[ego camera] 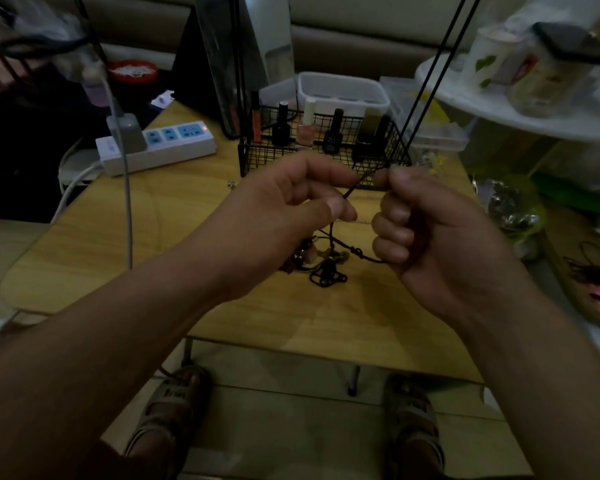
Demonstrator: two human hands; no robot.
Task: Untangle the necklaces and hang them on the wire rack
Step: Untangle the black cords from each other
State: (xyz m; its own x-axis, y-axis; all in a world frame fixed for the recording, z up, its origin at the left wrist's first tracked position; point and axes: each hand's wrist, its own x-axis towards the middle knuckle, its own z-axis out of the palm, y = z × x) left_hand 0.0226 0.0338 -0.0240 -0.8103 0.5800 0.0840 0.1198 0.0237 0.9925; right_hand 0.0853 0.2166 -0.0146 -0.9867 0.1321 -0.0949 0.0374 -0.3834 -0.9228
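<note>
dark knotted cord between curled fingers

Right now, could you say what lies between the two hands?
Head view: a thin dark necklace cord spans from left hand to right hand.

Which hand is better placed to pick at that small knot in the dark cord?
Probably the right hand: the knot lies just beside it, low down, while the left hand pinches the cord higher up, above the beads.

No legible txt; print on sandal strap & nail polish bottle labels too blurry.
</note>
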